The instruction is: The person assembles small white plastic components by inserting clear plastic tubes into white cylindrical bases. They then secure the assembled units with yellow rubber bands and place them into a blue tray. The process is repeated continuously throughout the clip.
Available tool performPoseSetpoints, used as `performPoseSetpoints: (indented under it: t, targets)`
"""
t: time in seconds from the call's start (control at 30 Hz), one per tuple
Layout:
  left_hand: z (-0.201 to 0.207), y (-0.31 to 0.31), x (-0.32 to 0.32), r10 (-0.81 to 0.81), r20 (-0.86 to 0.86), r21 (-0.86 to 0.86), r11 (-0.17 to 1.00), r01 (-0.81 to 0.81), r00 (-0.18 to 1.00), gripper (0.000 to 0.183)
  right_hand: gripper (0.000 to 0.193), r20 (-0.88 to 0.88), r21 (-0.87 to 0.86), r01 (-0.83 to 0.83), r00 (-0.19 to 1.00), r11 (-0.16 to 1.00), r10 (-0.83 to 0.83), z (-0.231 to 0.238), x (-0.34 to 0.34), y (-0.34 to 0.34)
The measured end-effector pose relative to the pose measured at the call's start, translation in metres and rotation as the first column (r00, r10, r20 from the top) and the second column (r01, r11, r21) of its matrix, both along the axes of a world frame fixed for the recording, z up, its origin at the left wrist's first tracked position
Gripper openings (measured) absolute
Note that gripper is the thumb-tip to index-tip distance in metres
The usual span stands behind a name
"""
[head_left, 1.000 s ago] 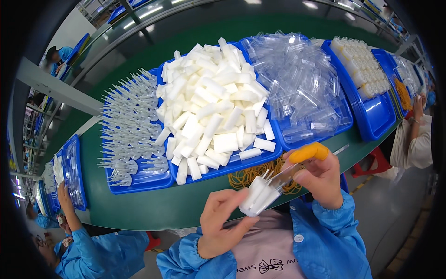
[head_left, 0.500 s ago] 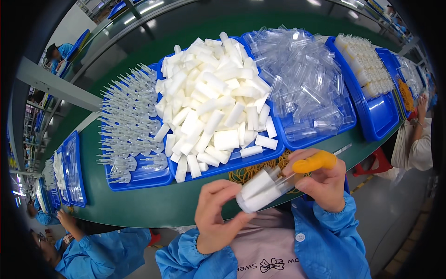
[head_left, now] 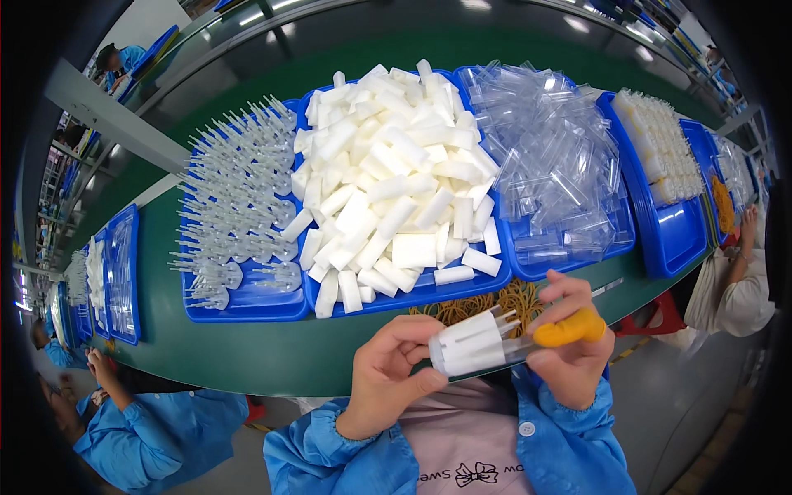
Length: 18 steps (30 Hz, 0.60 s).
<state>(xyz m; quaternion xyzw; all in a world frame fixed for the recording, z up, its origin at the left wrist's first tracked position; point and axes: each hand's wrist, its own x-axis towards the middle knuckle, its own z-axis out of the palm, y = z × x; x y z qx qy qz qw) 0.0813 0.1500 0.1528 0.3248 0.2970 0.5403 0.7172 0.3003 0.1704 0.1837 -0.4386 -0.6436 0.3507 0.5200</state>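
My left hand [head_left: 384,379] is closed round the clear rounded base of a plastic part [head_left: 437,356], held tilted above the table's near edge. White foam pieces [head_left: 477,340] sit lengthwise against this part, and thin pale prongs [head_left: 505,320] stick out past them toward the right. At that end my right hand [head_left: 575,367] pinches a clear plastic piece [head_left: 517,350] between the thumb and the index finger, which wears a yellow finger cot [head_left: 571,328]. Its other fingers are raised. The clear piece's full shape is hard to make out.
Blue trays hold pronged plastic parts [head_left: 235,206], white foam blocks [head_left: 388,181], clear plastic tubes [head_left: 554,157] and stacked pale parts [head_left: 657,144]. Tan rubber bands [head_left: 470,308] lie behind my hands. Co-workers in blue [head_left: 157,429] and white [head_left: 747,285] sit at either side.
The held part has tilted nearer to level, its prongs now showing clearly beyond the foam. My right hand's other fingers have lifted. The whole view has shifted slightly.
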Motion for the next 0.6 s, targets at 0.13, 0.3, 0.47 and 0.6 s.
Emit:
performPoseSetpoints:
  t: [0.13,0.3,0.47,0.6]
  targets:
    - [0.005,-0.009,0.002,0.021,-0.094,0.171,0.985,-0.005,0.995,0.043,0.025,-0.023,0.019,-0.057,0.998,0.998,0.057,0.001,-0.006,-0.008]
    - [0.007,-0.010,0.001,0.025,-0.121,0.212,0.977,0.001,0.992,0.042,0.023,-0.030,0.013,-0.055,0.998,0.998,0.055,0.001,-0.013,-0.015]
    - [0.004,-0.007,0.002,0.044,-0.104,0.124,0.992,-0.031,0.994,0.047,0.033,0.084,0.042,-0.102,0.992,0.994,0.098,0.006,-0.011,-0.005]
    - [-0.004,-0.005,-0.004,0.068,-0.086,0.064,0.996,-0.062,0.994,0.050,0.037,0.289,0.008,-0.028,0.957,1.000,0.024,0.011,0.010,0.024]
